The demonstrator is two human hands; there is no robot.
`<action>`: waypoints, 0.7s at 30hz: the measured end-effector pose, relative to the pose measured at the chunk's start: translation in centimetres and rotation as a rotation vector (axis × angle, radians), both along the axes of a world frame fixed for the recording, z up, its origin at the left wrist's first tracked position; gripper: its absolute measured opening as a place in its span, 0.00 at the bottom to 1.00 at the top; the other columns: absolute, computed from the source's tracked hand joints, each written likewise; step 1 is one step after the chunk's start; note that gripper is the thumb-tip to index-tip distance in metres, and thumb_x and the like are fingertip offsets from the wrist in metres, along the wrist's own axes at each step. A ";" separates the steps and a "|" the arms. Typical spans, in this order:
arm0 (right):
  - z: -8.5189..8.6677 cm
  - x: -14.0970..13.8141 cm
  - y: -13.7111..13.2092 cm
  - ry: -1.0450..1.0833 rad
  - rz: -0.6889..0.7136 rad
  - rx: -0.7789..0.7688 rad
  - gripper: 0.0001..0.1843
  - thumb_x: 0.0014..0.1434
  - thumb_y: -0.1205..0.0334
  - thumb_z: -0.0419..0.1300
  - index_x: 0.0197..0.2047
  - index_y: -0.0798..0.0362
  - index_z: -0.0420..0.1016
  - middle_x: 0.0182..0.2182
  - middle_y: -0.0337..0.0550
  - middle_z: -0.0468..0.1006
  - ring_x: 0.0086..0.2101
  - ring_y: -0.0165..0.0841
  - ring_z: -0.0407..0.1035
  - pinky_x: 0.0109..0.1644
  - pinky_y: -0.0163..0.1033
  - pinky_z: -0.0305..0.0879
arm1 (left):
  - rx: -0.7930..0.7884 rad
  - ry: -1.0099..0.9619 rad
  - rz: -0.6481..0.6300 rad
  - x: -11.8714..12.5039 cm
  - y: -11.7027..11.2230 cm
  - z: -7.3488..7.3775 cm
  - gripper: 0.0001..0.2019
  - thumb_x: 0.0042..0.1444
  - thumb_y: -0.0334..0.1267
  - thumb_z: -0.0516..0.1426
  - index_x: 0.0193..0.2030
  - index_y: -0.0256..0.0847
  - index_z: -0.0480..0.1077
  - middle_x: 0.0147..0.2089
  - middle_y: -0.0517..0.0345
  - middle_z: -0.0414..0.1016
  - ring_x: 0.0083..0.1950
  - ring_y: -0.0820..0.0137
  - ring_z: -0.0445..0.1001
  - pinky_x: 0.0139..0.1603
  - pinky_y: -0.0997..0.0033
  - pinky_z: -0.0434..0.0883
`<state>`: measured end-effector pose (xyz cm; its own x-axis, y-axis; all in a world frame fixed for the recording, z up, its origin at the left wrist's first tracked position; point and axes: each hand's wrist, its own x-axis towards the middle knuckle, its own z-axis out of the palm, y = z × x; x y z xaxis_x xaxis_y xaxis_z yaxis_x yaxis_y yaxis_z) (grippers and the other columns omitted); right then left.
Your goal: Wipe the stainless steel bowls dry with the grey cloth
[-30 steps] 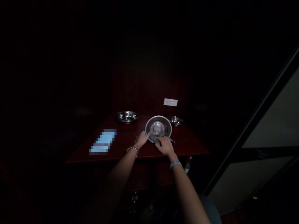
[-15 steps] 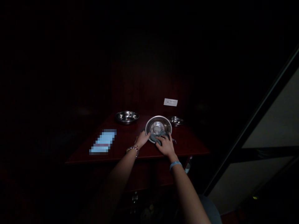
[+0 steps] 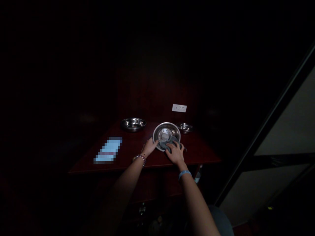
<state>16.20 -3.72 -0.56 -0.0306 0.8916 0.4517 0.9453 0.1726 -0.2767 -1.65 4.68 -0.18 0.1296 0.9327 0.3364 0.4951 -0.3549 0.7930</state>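
Note:
A shiny steel bowl (image 3: 162, 129) is tilted toward me above the dark red tabletop. My left hand (image 3: 149, 147) grips its left rim, thumb on the inside and the other fingers hidden behind. My right hand (image 3: 176, 153) presses a grey cloth (image 3: 163, 144) onto the bowl's near right rim, its fingers bent over the fabric. The cloth covers part of the lower inside of the bowl. Whether the bowl's base touches the table cannot be made out.
On the red wooden table (image 3: 128, 154) sit a wide steel bowl (image 3: 133, 124) at back left and a smaller steel dish (image 3: 185, 127) behind the held bowl. A blurred bright rectangle (image 3: 109, 150) lies at left. A white socket panel (image 3: 179, 108) is on the back wall; a bottle (image 3: 198, 175) stands below right.
My right hand and the cloth have shifted slightly along the rim, and the fingers now sit more over the right edge. My left hand keeps its grip on the bowl.

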 end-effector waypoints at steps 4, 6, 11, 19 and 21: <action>0.1 0.0 -0.2 0.011 0.005 -0.010 0.21 0.68 0.52 0.51 0.61 0.42 0.75 0.61 0.39 0.76 0.68 0.42 0.52 0.71 0.58 0.37 | 0.005 0.030 0.008 -0.1 -0.1 0.0 0.21 0.61 0.43 0.56 0.59 0.40 0.74 0.56 0.49 0.80 0.57 0.58 0.78 0.57 0.67 0.72; 0.1 0.0 -0.2 0.005 0.002 -0.021 0.22 0.69 0.52 0.51 0.61 0.42 0.74 0.61 0.39 0.76 0.68 0.41 0.52 0.71 0.58 0.37 | 0.000 0.057 0.002 -0.2 -0.4 0.2 0.22 0.61 0.46 0.56 0.60 0.41 0.73 0.58 0.50 0.80 0.58 0.57 0.77 0.58 0.66 0.71; 0.2 0.1 -0.1 -0.043 0.003 -0.075 0.23 0.70 0.51 0.48 0.64 0.40 0.71 0.63 0.37 0.74 0.68 0.41 0.51 0.70 0.59 0.39 | -0.002 0.197 -0.035 -0.3 -1.6 0.8 0.28 0.61 0.55 0.57 0.64 0.45 0.69 0.61 0.51 0.78 0.62 0.56 0.75 0.61 0.64 0.69; 0.1 0.1 -0.1 -0.062 0.024 -0.093 0.24 0.72 0.50 0.45 0.66 0.39 0.68 0.65 0.37 0.72 0.67 0.41 0.56 0.70 0.58 0.41 | -0.066 0.281 -0.049 -0.3 -2.8 1.4 0.46 0.52 0.66 0.59 0.70 0.39 0.54 0.61 0.42 0.76 0.60 0.52 0.77 0.57 0.64 0.71; 0.1 0.1 -0.1 -0.064 0.029 -0.095 0.24 0.72 0.50 0.45 0.66 0.38 0.68 0.65 0.37 0.72 0.66 0.41 0.56 0.70 0.59 0.41 | -0.070 0.295 -0.041 -0.2 -2.6 1.4 0.44 0.54 0.64 0.58 0.70 0.38 0.54 0.61 0.41 0.76 0.61 0.52 0.76 0.57 0.65 0.70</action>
